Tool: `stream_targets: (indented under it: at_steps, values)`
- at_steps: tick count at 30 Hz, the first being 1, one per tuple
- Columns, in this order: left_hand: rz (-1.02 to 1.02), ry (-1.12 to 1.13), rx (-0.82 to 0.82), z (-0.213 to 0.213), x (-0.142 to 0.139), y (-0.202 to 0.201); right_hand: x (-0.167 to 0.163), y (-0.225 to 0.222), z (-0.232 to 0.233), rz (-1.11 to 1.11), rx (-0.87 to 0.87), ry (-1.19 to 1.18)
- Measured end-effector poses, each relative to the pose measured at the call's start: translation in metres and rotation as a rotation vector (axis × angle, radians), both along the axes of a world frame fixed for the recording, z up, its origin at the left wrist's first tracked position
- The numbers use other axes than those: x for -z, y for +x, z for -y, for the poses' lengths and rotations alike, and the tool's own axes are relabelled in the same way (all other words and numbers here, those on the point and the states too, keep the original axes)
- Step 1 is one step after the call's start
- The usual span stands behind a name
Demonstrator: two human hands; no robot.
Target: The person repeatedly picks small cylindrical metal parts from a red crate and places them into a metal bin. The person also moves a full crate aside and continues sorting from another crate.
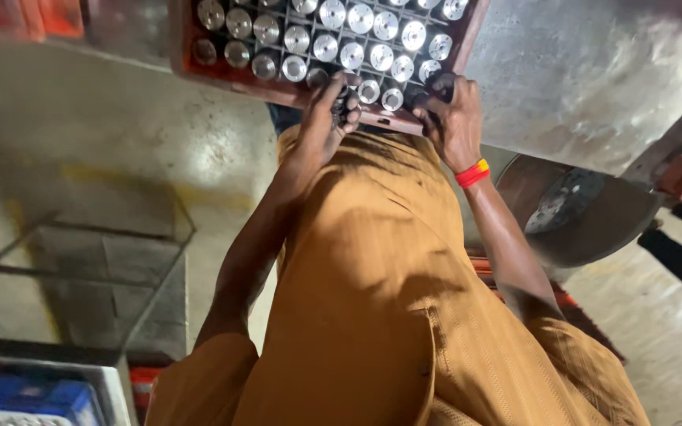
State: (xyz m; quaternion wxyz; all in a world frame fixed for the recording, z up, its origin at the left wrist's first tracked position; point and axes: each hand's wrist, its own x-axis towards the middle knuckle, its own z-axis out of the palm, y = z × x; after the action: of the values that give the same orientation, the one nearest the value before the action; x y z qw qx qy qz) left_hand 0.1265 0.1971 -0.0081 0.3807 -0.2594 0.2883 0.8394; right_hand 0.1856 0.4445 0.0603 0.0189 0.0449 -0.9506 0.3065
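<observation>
Grey concrete floor [593, 71], blue crate [33, 398], round metal disc [566, 201] alongside.

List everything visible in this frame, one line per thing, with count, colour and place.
crate: one, red-brown, gridded, top centre, near edge under both hands
metal parts: many, shiny silver, round, one per cell of the crate; exact count unclear
floor: one, grey concrete with faded yellow marking, left and upper right
metal frame: one, dark, lying at left on the floor
blue bin: one, bottom left corner
round drum: one, dark brown-grey, right of the person
red wristband: one, red with yellow, on right wrist
shirt: one, mustard brown, centre
left hand: on crate's near edge, fingers over parts
right hand: grips crate's near edge
</observation>
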Motion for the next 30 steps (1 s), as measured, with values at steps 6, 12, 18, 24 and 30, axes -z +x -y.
stream_targets:
  at_steps: [6,12,18,24,30]
  values:
    - [-0.147,-0.129,0.193,0.033,-0.020,-0.039,0.001,-0.018,0.021,0.053,0.280,0.027]
    - [-0.322,-0.090,0.290,0.088,-0.051,-0.074,-0.015,-0.045,0.083,0.139,0.453,-0.428]
    - [-0.344,-0.194,0.362,0.130,-0.053,-0.092,0.008,-0.104,0.199,0.539,0.225,-1.051]
    - [-0.057,0.103,-0.206,0.201,-0.032,-0.111,0.030,-0.159,0.250,0.251,0.290,-0.728]
    - [-0.263,0.538,-0.345,0.239,-0.027,-0.119,0.058,-0.179,0.271,0.038,0.098,0.031]
